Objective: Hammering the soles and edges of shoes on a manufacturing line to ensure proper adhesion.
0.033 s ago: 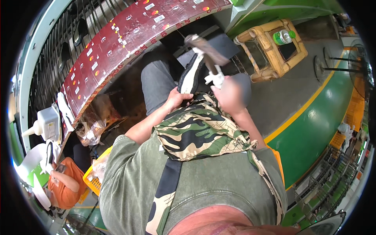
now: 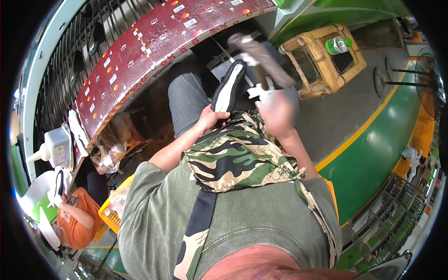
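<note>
A black shoe (image 2: pixel 229 87) lies over my lap with its white underside facing up. My left hand (image 2: pixel 214 117) grips its near end, the thumb lying on the white part. To the right, my right hand (image 2: pixel 278 112) is closed round the handle of a hammer (image 2: pixel 268 63). Motion smears this hand and the hammer. The hammer's long head hangs above and right of the shoe's far end, apart from it. Something white is wrapped round the handle near my fingers. A camouflage apron (image 2: pixel 238 154) covers my lap just below both hands.
Ahead runs a bench with a dark red, sticker-dotted cover (image 2: pixel 154 39). A bamboo stool (image 2: pixel 322 60) carrying a green-labelled bottle (image 2: pixel 337 45) stands at the right. At the left are a white squeeze bottle (image 2: pixel 57 148), a yellow crate (image 2: pixel 110 214) and a co-worker in orange (image 2: pixel 80 217).
My right hand and the hammer have swung a little to the right, away from the shoe's tip, which now shows more fully. My left hand and the shoe stay put.
</note>
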Available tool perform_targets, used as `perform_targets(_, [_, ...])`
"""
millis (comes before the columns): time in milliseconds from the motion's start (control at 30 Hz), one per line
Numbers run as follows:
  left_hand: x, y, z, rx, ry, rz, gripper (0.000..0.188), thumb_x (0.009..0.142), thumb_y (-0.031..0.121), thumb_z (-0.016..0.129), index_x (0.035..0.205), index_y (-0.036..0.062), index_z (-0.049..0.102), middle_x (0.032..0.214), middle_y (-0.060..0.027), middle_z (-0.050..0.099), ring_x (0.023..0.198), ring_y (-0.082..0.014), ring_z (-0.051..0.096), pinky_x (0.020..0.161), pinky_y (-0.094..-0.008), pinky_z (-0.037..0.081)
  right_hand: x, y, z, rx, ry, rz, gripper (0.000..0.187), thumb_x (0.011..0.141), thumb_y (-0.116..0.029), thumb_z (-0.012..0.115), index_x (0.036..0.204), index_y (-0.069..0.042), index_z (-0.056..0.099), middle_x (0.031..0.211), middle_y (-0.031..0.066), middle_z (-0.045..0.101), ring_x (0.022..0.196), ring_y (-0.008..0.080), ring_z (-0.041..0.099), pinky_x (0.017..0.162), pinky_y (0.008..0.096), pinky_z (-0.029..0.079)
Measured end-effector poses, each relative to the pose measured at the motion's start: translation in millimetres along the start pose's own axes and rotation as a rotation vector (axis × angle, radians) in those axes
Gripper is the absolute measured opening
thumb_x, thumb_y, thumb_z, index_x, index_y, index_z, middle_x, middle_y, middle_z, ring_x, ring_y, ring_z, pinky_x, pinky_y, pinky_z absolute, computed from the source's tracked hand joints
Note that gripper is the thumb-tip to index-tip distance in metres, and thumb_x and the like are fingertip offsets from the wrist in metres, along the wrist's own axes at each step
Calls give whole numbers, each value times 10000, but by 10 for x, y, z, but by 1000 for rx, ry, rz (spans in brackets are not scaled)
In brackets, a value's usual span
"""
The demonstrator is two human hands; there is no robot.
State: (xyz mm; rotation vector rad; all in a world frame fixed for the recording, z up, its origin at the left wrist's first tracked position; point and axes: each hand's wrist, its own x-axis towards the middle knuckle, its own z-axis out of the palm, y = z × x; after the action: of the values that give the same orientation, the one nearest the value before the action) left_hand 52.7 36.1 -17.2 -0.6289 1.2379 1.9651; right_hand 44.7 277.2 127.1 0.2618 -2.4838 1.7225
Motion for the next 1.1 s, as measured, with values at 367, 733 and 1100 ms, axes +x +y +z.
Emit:
perform_targets(367, [69,26,-39,-18,-2,76,398,782,-55,774,1088,2,527,836,-126,671,640,-218,658,508,-327,541,-166,821,317,-165,-156,276,254,842,-196,710,874,-6,544,750,239,630,730,449,645,606,471,489])
perform_targets(733, [-76,64,62,-96,-34,9,381,824,-31,749,1137,11,534,850,-124,668,679,-231,686,483,-328,528,-211,1875,405,158,21,834,204,878,-102,649,1051,-14,587,681,60,599,469,150,573,430,317,487])
perform_targets(1100, [-533,661,151,146,-30,196,402,756,40,815,1079,-53,594,852,-116,690,620,-191,665,539,-314,556,-290,2097,367,288,33,815,129,883,-83,656,939,-35,551,667,57,576,461,151,548,416,318,474])
